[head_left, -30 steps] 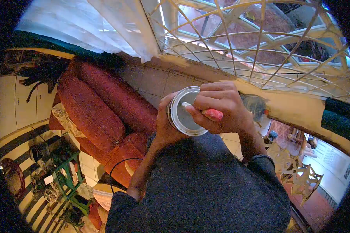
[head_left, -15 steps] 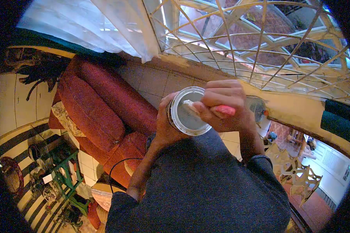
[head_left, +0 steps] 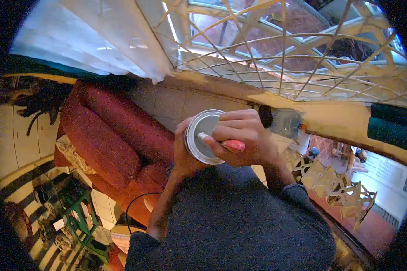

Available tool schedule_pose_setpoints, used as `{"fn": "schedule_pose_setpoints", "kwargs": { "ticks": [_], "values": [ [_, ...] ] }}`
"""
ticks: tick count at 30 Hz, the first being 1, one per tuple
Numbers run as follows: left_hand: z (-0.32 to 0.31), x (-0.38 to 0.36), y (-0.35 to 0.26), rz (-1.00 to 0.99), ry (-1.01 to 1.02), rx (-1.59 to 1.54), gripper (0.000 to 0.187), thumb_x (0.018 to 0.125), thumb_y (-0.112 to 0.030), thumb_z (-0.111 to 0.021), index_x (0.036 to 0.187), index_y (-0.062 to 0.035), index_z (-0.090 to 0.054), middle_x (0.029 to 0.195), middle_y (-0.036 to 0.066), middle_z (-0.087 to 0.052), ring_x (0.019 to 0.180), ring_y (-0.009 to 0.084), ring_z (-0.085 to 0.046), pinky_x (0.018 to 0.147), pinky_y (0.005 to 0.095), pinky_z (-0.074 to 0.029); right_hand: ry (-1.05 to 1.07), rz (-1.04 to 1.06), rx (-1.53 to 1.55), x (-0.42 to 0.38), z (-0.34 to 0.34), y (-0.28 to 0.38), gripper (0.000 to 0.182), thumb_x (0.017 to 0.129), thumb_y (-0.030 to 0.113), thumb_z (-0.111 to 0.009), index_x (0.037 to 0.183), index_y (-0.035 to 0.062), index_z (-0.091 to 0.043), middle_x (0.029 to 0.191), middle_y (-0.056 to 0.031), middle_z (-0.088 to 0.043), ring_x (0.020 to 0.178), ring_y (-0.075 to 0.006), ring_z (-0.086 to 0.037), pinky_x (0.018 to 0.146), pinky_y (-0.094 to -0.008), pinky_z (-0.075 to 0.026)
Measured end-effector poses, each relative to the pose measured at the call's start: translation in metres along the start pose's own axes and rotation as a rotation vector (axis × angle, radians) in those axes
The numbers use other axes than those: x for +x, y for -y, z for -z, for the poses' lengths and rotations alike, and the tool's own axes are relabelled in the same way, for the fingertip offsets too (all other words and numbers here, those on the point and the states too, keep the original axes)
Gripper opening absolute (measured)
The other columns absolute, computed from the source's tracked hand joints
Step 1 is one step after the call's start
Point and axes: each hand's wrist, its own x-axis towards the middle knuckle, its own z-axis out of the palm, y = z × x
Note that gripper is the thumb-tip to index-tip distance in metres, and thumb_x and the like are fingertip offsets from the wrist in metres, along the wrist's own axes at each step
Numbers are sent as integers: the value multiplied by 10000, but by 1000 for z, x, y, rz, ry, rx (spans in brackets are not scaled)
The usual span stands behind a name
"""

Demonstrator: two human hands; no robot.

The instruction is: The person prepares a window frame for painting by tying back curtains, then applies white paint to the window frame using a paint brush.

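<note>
My left hand (head_left: 184,156) is wrapped round the side of a round white-rimmed tub (head_left: 196,153), held up in front of my chest. Pale grey-white contents or lining show inside it. In my right hand (head_left: 243,131), closed over the tub's right side, is a red-handled tool (head_left: 234,145) that looks like a paintbrush. Its red end pokes out of my fist, and a white-coated part shows by my fingers over the tub's opening. My fist hides most of the tool and part of the rim.
A white window grille (head_left: 282,49) and a sheer curtain (head_left: 108,40) are ahead. To the left stands a red sofa (head_left: 108,135), with a green shelf (head_left: 79,217) nearer. A large clear bottle (head_left: 287,123) lies by the wall; a cream lattice rack (head_left: 339,187) is at right.
Both hands, with the tub and the red-handled tool, appear slightly further left and lower. The view has shifted, showing more of the clear bottle. Both grips stay the same.
</note>
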Motion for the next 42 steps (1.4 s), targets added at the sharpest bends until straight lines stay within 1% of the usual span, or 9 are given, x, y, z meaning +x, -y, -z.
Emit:
{"fn": "schedule_pose_setpoints", "kwargs": {
  "ticks": [5, 10, 15, 18, 19, 22, 29, 35, 42],
  "values": [
    [-4, 4, 1, -70, 8, -133, 1112, 516, -250, -969, 1372, -54, -288, 1300, 162, -504, 1176, 288, -543, 1039, 422, -414, -120, -116, 33, -9, 10, -1, 247, 797, 104, -718, 615, 65, -555, 550, -73, -476, 477, -257, -493, 443, -349, -368],
    [-5, 0, 14, 157, 182, -94, 1126, 512, -248, -971, 1383, -54, -285, 1297, 160, -492, 1177, 294, -539, 1045, 417, -411, -310, -326, 41, -33, 29, -3, 272, 840, 105, -676, 602, 28, -570, 542, -70, -466, 453, -219, -449, 448, -328, -316],
    [-22, 14, -17, -1, 186, -43, 1137, 509, -239, -971, 1388, -43, -277, 1302, 157, -485, 1196, 289, -529, 1054, 417, -405, -491, -581, 99, -71, 48, 4, 276, 900, 172, -654, 663, 38, -606, 597, -50, -582, 509, -141, -533, 474, -306, -394],
    [-32, 12, -29, -9, 204, -35, 1151, 506, -216, -968, 1394, -34, -258, 1302, 161, -486, 1197, 286, -533, 1056, 405, -407, -862, -717, 359, -92, 48, 12, 201, 896, 226, -680, 786, 65, -627, 640, -48, -609, 552, -132, -548, 488, -292, -409],
    [-37, 12, -34, -25, 197, -34, 1158, 505, -207, -966, 1398, -30, -250, 1302, 163, -487, 1197, 285, -536, 1056, 400, -409, -915, -597, 352, -102, 50, 3, 192, 895, 265, -688, 920, 89, -616, 680, -47, -618, 593, -119, -551, 492, -265, -405],
    [-49, 4, -42, 38, 212, -197, 1173, 474, -214, -971, 1387, -16, -262, 1292, 164, -497, 1192, 280, -539, 1051, 394, -410, -1093, -667, 507, -118, 60, 14, 206, 904, 268, -674, 950, 87, -590, 707, -45, -612, 618, -110, -547, 505, -237, -390],
    [-68, -7, -68, 2, 263, -119, 1165, 467, -202, -966, 1384, -19, -270, 1272, 162, -522, 1196, 276, -539, 1050, 396, -408, -1442, -736, 597, -163, 69, 8, 125, 933, 203, -621, 893, 96, -569, 695, -38, -609, 591, -120, -552, 480, -243, -405],
    [-96, -24, -61, 46, 314, -292, 1131, 482, -170, -953, 1387, -22, -291, 1306, 164, -516, 1219, 280, -531, 1053, 401, -408, -1506, -686, 576, -172, 76, 35, 291, 981, 236, -566, 734, 82, -563, 657, -37, -560, 464, -81, -355, 461, -242, -275],
    [-106, -47, -76, 130, 373, -399, 1101, 498, -120, -941, 1397, -30, -313, 1322, 149, -521, 1248, 277, -520, 1073, 398, -396, -1552, -665, 530, -203, 82, 48, 271, 973, 216, -581, 733, 93, -551, 629, -18, -537, 488, -83, -399, 504, -231, -345]
  ]
}}
